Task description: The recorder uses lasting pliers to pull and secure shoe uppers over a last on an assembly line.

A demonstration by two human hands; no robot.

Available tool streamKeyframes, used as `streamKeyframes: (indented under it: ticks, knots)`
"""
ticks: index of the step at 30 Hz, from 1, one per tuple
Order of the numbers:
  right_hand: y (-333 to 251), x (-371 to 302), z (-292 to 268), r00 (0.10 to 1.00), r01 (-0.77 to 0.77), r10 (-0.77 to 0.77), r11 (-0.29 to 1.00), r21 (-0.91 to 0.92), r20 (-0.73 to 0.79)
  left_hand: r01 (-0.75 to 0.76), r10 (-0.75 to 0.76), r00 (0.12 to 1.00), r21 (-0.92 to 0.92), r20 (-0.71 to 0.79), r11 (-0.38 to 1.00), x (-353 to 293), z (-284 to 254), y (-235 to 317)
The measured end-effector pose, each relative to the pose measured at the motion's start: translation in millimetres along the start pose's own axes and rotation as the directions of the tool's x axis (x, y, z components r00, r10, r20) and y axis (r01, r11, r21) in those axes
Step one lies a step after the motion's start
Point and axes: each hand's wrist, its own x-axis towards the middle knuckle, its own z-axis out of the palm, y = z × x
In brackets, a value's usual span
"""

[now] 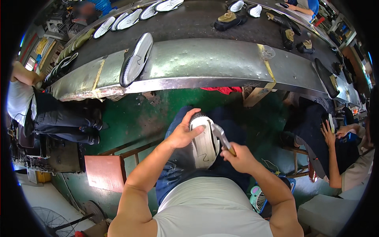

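A shoe [204, 148] with a pale underside, a dark toe edge and a black squiggle rests sole up across my lap. My left hand [186, 133] grips its toe end, thumb pressed on the pale bottom and fingers around the far side. In my right hand [239, 158] is a silver metal hand tool [221, 135] with a yellowish-brown handle. Its head reaches the shoe's right edge near the toe; whether it touches is unclear. I cannot tell if the tool is a hammer or pincers.
Ahead runs a metal-edged bench [205, 59], a white-soled shoe [137, 59] leaning on its edge. More shoes [130, 19] line its far side. A co-worker [27, 98] stands left; another person's hands [328, 134] work at right. A reddish stool [104, 172] stands at my left.
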Motion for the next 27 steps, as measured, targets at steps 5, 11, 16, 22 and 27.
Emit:
streamKeyframes:
  ticks: [5, 11, 16, 22, 27]
  knots:
    - [-6.4, -5.3, 11.1, 0.997, 0.004, -0.004, 1.0, 0.008, 0.073, -0.003, 0.001, 0.999, 0.048, 0.035, 0.999, -2.9, -2.6, 3.7]
    - [-17.7, -0.6, -6.3, 0.989, -0.035, 0.032, 0.999, 0.02, 0.146, -0.009, -0.002, 0.997, 0.135, 0.081, 0.991, -7.5, 1.8, 3.0]
    - [-36.4, -2.3, -12.7, 0.909, -0.34, 0.076, 0.704, 0.623, 0.41, 0.006, -0.019, 0.99, 0.094, 0.142, 0.996, -11.8, 8.8, 21.9]
    - [-34.8, 3.0, -2.8, 0.977, -0.122, 0.115, 0.992, 0.026, 0.177, 0.047, -0.066, 0.991, 0.163, 0.113, 0.985, -12.8, 4.8, 12.8]
    - [-42.1, 13.9, -25.9, 0.913, -0.218, 0.038, 0.888, 0.405, 0.406, 0.046, -0.064, 0.985, 0.114, 0.157, 0.992, -5.3, 11.5, 18.0]
